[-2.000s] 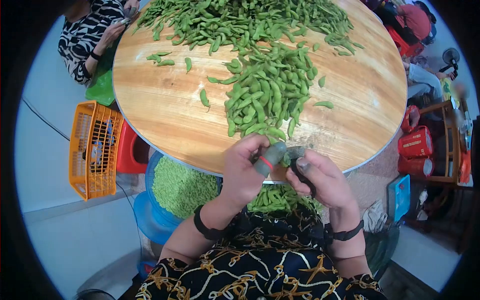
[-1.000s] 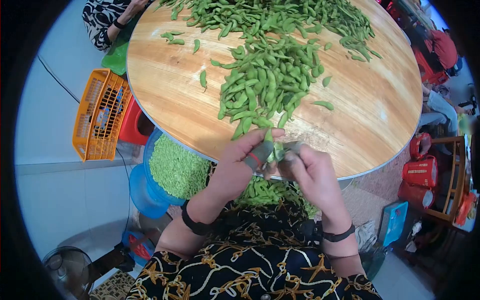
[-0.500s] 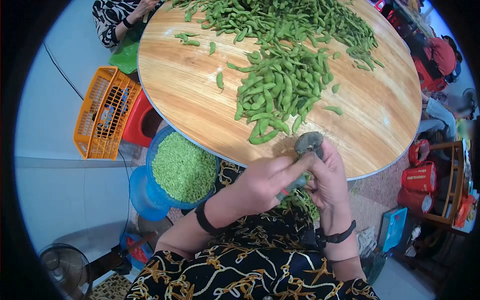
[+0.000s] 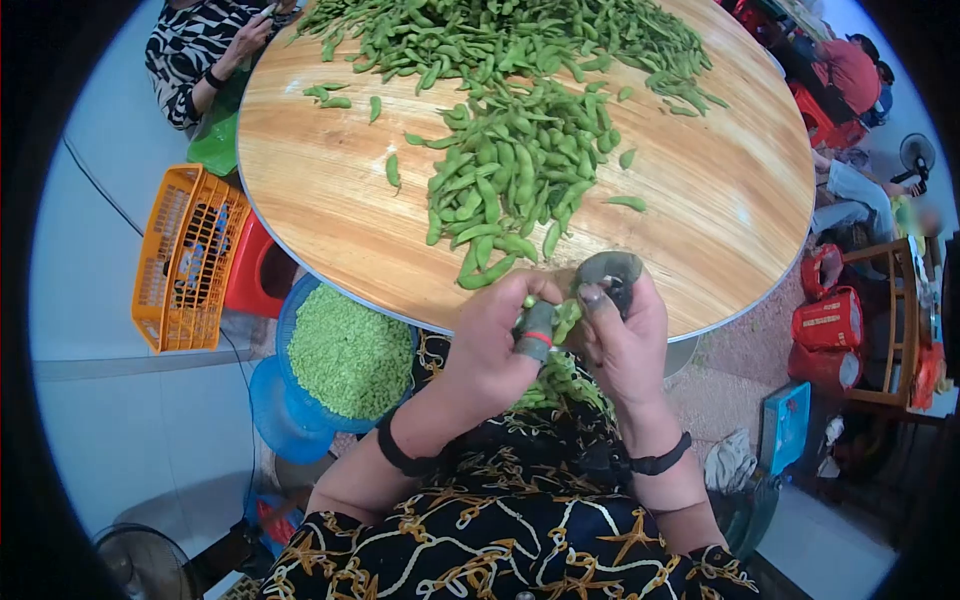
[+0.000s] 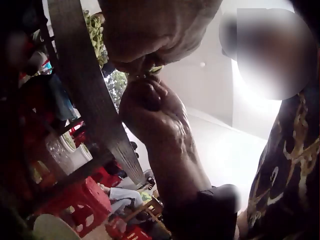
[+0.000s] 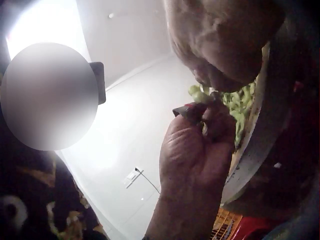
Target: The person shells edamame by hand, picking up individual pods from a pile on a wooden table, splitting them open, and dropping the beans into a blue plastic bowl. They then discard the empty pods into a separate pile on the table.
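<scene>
Both hands meet just over the near table edge in the head view. My left hand [image 4: 497, 335] pinches a green soybean pod [image 4: 567, 320]; its thumb wears a grey finger cover [image 4: 538, 325] with a red band. Close against the pod's other side, my right hand [image 4: 628, 335] pinches it between a dark-stained thumb and curled fingers. A dark grey, rounded covering [image 4: 608, 270] sits at the right index finger. Right in front of the hands lies a pile of soybean pods [image 4: 510, 165]. In the right wrist view the pod [image 6: 199, 94] shows pale green between the hands.
The round wooden table [image 4: 320, 200] bears a larger pod heap [image 4: 520, 40] at the back. Lower left, a blue basket [image 4: 285, 335] holds shelled beans [image 4: 350, 350]. More pods [image 4: 560, 385] lie at the lap. An orange crate [image 4: 185, 265] and red stool [image 4: 255, 270] stand left.
The left hand, crossed over the right half a second ago, has drawn back left, and the green pod now shows between the fingers. The head view has shifted somewhat.
</scene>
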{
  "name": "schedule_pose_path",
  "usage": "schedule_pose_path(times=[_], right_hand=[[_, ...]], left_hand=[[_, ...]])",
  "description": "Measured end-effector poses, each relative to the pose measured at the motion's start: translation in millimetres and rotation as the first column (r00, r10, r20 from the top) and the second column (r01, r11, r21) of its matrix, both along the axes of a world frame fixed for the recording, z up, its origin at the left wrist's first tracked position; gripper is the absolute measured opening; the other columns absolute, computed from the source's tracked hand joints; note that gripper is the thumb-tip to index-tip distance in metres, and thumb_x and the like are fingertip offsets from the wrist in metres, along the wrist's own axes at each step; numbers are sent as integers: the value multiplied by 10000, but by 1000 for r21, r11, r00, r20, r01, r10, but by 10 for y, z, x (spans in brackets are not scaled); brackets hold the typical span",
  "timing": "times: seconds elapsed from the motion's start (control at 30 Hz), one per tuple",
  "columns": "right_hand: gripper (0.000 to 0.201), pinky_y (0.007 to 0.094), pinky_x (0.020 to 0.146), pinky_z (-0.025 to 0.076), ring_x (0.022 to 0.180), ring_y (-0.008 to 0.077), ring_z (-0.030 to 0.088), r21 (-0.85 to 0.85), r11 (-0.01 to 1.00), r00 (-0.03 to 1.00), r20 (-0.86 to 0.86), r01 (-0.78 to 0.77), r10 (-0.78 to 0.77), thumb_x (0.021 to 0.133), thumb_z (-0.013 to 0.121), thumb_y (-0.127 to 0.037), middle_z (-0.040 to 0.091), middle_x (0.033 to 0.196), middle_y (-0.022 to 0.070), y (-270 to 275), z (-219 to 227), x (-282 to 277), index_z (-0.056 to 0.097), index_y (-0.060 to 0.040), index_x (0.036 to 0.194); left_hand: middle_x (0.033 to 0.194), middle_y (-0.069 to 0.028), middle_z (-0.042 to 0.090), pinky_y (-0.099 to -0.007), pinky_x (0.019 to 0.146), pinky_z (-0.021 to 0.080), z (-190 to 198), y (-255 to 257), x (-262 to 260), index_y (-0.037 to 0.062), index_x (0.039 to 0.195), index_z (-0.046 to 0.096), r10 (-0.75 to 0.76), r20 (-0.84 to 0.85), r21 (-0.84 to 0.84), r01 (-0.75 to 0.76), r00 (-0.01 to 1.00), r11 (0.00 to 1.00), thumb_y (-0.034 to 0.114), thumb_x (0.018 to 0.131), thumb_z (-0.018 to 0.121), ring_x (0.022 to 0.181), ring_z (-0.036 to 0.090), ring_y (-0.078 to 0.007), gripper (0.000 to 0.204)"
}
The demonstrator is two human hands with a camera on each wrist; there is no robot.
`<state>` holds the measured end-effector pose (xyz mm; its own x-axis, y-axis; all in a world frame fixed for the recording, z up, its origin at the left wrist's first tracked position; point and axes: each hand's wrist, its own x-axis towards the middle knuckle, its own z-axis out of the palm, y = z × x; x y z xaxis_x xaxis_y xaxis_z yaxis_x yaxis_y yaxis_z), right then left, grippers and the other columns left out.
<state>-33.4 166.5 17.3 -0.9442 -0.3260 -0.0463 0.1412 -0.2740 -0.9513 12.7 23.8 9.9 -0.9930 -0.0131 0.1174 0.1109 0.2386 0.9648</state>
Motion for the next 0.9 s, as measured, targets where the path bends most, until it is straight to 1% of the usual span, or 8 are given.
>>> schedule_pose_path(times=[0.07,0.13,0.23,0.43,0.57,0.63,0.73,0.9], right_hand=[[116,228,519,425,516,106,503,232,960,909,-346,-156,231,814,604,-83,578,711,12,207,-46,-52,558,-30,906],[169,262,611,460,608,146,562,474,757,796,-172,-449,580,766,632,-91,608,740,55,399,260,-117,604,-35,922],[251,299,584,452,596,150,561,763,646,913,-260,-5,314,780,628,-128,587,672,111,431,203,-307,595,-37,1011],[153,413,574,460,665,399,574,808,163,766,-589,567,256,804,574,-122,583,713,240,295,-54,-837,535,3,884],[146,345,471,429,500,297,556,692,542,711,-666,476,226,827,566,-139,577,599,157,349,-90,-671,552,-4,882],[118,227,397,316,404,102,423,236,931,950,212,-277,229,854,558,-135,495,540,2,342,138,-406,571,-25,894],[140,170,402,209,437,7,305,-124,917,841,367,-379,397,896,525,-160,433,585,-53,246,134,-130,567,-37,950],[217,201,456,269,497,47,318,23,896,869,258,-444,423,965,392,-232,390,586,-40,139,272,23,486,-44,914]], left_hand=[[851,-43,570,-255,614,445,18,-126,-58,31,1001,515,23,-128,-144,-42,992,989,-79,759,482,730,543,-89,268],[832,-35,570,-249,610,434,79,-221,-75,39,1009,539,32,-262,-277,-107,965,955,-47,785,495,723,531,-77,243],[744,25,565,-170,532,337,146,-235,-36,44,1107,567,-178,172,321,116,969,940,10,853,445,608,439,-28,284],[861,-11,561,-167,530,343,91,-71,-45,20,1169,510,-269,223,439,150,937,886,25,871,459,645,445,-37,302],[909,20,527,-171,578,377,90,-62,-92,-2,1198,486,-164,251,567,-8,954,824,68,881,513,690,454,-24,325],[934,14,528,-170,587,377,37,-75,-107,-4,1218,469,-249,264,719,-18,932,695,47,865,522,725,462,-27,361],[981,-1,537,-172,629,389,-44,-66,-102,8,1188,486,-378,240,870,-26,894,492,-14,804,550,823,488,-45,390],[931,-32,579,-205,717,456,-131,-116,-65,24,982,555,-304,79,916,52,949,399,-43,777,561,873,567,-98,216]])
